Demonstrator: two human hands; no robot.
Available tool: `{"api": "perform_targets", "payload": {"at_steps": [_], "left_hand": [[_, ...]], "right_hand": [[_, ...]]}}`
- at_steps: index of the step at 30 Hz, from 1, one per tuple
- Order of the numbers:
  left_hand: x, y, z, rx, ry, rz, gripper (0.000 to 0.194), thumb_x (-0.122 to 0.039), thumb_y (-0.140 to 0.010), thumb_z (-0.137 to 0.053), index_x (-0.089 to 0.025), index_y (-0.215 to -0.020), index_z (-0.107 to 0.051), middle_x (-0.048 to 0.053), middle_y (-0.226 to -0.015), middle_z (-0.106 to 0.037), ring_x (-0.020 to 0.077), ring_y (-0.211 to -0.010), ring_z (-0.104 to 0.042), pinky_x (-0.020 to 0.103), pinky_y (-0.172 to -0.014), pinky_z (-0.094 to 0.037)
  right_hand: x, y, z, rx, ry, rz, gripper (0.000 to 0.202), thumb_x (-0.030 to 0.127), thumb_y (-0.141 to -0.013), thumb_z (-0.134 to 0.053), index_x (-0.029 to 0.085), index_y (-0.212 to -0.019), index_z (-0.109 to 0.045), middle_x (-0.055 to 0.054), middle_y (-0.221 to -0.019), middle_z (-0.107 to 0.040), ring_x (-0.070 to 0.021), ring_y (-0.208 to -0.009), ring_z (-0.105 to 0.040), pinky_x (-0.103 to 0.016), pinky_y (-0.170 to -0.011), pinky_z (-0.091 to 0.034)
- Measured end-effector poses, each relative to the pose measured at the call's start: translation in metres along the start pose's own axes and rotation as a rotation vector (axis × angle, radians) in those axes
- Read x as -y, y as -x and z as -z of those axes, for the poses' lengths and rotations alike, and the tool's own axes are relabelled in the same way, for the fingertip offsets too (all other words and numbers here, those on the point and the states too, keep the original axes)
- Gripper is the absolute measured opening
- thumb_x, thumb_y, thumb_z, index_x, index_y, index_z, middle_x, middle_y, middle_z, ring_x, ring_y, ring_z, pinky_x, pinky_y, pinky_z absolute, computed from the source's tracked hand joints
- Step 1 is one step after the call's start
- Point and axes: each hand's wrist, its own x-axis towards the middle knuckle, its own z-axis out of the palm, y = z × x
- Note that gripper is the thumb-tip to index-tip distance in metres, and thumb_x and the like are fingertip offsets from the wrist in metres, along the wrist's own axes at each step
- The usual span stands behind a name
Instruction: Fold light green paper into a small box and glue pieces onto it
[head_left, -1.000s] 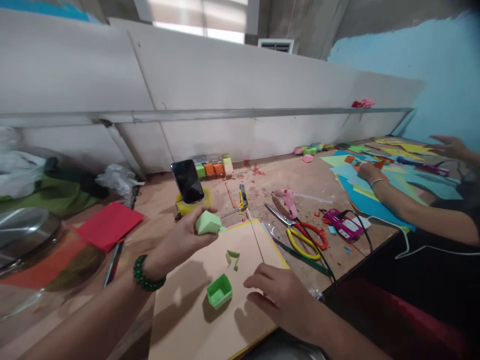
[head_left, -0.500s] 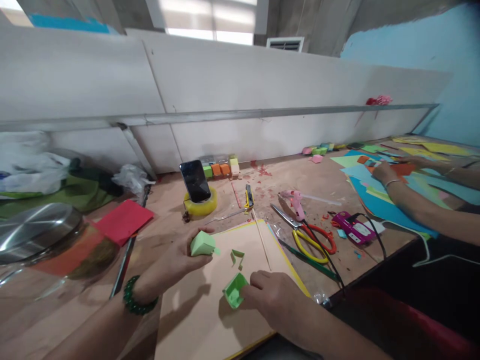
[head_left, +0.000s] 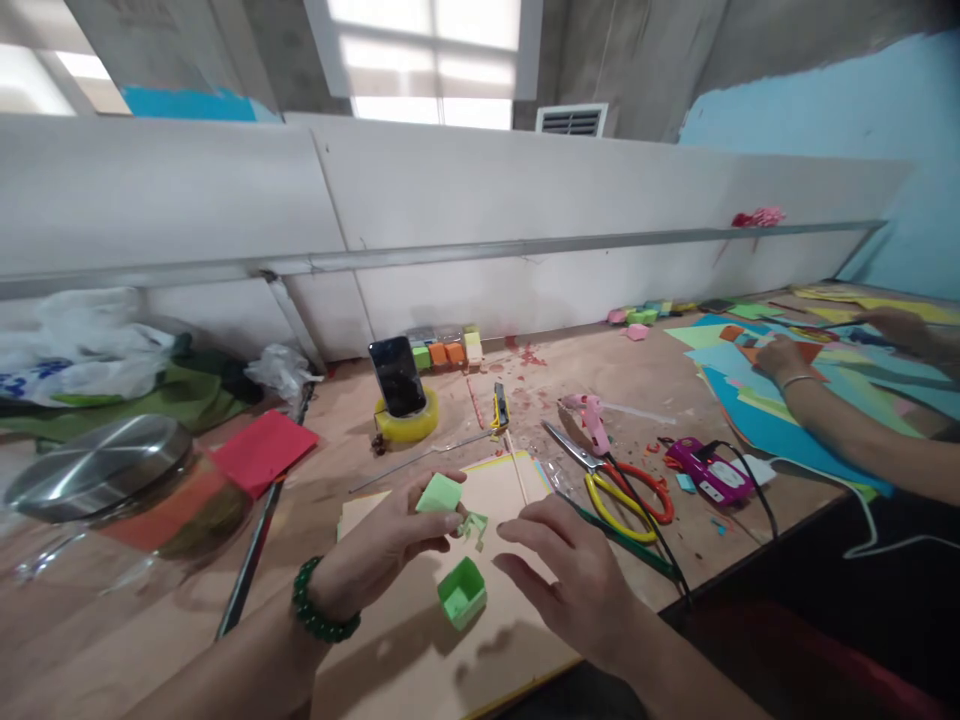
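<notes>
A small light-green folded paper box [head_left: 439, 493] is gripped between the thumb and fingers of my left hand [head_left: 401, 525], above the stack of paper sheets [head_left: 397, 640]. A second green paper box [head_left: 462, 594], hollow with its opening upward, rests on the stack between my hands. My right hand [head_left: 566, 565] is beside it with thumb and fingers apart, holding nothing. Thin green paper scraps [head_left: 474, 528] lie close to my left fingertips. At the stack's far edge lies a thin wooden stick [head_left: 516, 465].
Right of the stack lie scissors [head_left: 626, 490], a pink glue gun [head_left: 591, 418] and a purple device [head_left: 709, 470] with cords. A phone [head_left: 397, 375] leans in a yellow tape roll [head_left: 409, 424]. At left stands a steel-lidded jar [head_left: 105, 470]. Another person's hand [head_left: 780, 355] works over coloured paper.
My right hand has let go of the hollow green box, which now rests on the paper, and has opened. My left hand has shifted right with its box, nearer the scraps.
</notes>
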Motion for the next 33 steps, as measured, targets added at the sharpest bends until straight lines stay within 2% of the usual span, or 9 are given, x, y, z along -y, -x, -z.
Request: {"api": "perform_targets", "payload": {"at_steps": [3, 10, 16, 23, 30, 33], "left_hand": [[0.004, -0.004, -0.007, -0.026, 0.032, -0.018, 0.046, -0.031, -0.062, -0.08, -0.02, -0.101, -0.06, 0.0, -0.084, -0.06, 0.0125, -0.074, -0.054, 0.02, -0.06, -0.041], [0.004, -0.005, -0.014, -0.023, 0.063, -0.064, 0.043, -0.034, -0.066, -0.079, -0.02, -0.102, -0.059, 0.001, -0.085, -0.059, 0.0144, -0.078, -0.054, 0.022, -0.063, -0.041], [0.005, 0.003, -0.022, 0.024, 0.13, -0.031, 0.043, -0.04, -0.069, -0.077, -0.019, -0.102, -0.058, 0.002, -0.088, -0.061, 0.0166, -0.083, -0.056, 0.026, -0.069, -0.042], [0.014, 0.002, -0.025, -0.011, 0.218, -0.028, 0.039, -0.047, -0.067, -0.077, -0.018, -0.088, -0.06, 0.002, -0.089, -0.06, 0.0168, -0.084, -0.053, 0.027, -0.074, -0.041], [0.022, 0.003, -0.021, 0.07, 0.191, 0.017, 0.038, -0.05, -0.073, -0.071, -0.017, -0.087, -0.059, 0.004, -0.089, -0.057, 0.0183, -0.087, -0.051, 0.028, -0.071, -0.041], [0.026, 0.004, -0.018, 0.099, 0.153, 0.018, 0.041, -0.054, -0.076, -0.065, -0.016, -0.092, -0.061, 0.005, -0.091, -0.057, 0.0182, -0.086, -0.051, 0.029, -0.072, -0.042]], "right_hand": [[0.002, -0.004, 0.001, -0.026, 0.064, 0.05, 0.014, 0.015, -0.088, -0.058, 0.02, -0.1, -0.059, -0.005, -0.083, -0.06, -0.0165, -0.074, -0.056, -0.028, -0.064, -0.051], [0.002, -0.015, 0.004, -0.057, 0.208, 0.138, 0.013, 0.017, -0.087, -0.059, 0.021, -0.099, -0.063, -0.01, -0.109, -0.06, -0.0214, -0.101, -0.055, -0.036, -0.086, -0.052], [0.003, -0.017, -0.009, -0.078, 0.275, 0.203, 0.016, 0.015, -0.089, -0.056, 0.02, -0.101, -0.064, -0.011, -0.112, -0.061, -0.0213, -0.11, -0.054, -0.035, -0.092, -0.052], [-0.004, -0.017, -0.018, -0.091, 0.276, 0.17, 0.01, 0.014, -0.088, -0.058, 0.019, -0.092, -0.066, -0.011, -0.109, -0.063, -0.0214, -0.106, -0.055, -0.035, -0.093, -0.052], [-0.011, -0.015, -0.018, -0.08, 0.217, 0.162, 0.013, 0.007, -0.085, -0.056, 0.017, -0.086, -0.064, -0.011, -0.108, -0.064, -0.0224, -0.105, -0.053, -0.036, -0.092, -0.05], [-0.016, -0.012, -0.019, -0.036, 0.092, 0.073, 0.012, 0.008, -0.084, -0.056, 0.018, -0.084, -0.062, -0.011, -0.11, -0.063, -0.0228, -0.107, -0.052, -0.038, -0.092, -0.05]]}}
